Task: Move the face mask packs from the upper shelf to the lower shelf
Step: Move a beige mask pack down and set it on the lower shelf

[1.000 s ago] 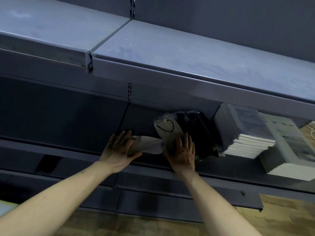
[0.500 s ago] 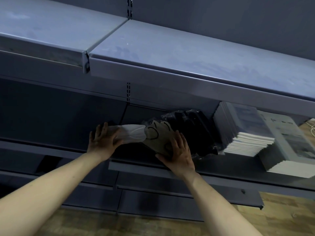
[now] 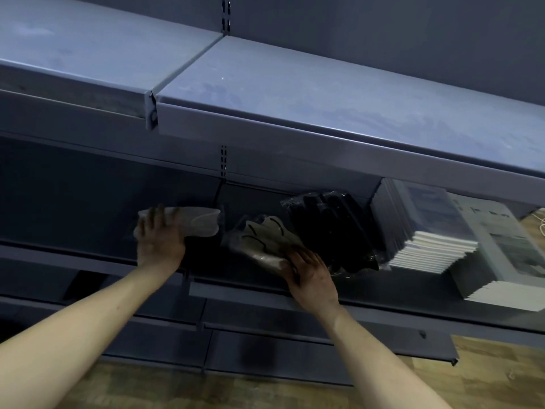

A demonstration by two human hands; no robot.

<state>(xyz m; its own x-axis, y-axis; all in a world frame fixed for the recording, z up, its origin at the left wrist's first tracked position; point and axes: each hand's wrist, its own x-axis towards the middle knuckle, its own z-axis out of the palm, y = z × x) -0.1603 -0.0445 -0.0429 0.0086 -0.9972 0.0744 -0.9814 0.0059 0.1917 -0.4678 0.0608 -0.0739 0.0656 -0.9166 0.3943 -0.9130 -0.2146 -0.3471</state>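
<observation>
Here, at mid-frame on the lower shelf (image 3: 88,255), the left hand (image 3: 159,240) grips a pale, soft, oval mask pack (image 3: 197,221), fingers curled over its left end. Just right, the right hand (image 3: 312,276) pinches a crinkly clear beige pack (image 3: 262,240) with black loops, beside glossy black packs (image 3: 330,231) and stacked booklets (image 3: 427,231).

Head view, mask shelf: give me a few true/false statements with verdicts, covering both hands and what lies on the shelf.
1. The left hand holds a white mask pack. True.
2. The right hand hangs free of any pack. False: it grips the smile-print pack.
3. Black mask packs lie right of the smile-print pack. True.
4. The booklet stacks lie left of both hands. False: they lie right.
</observation>
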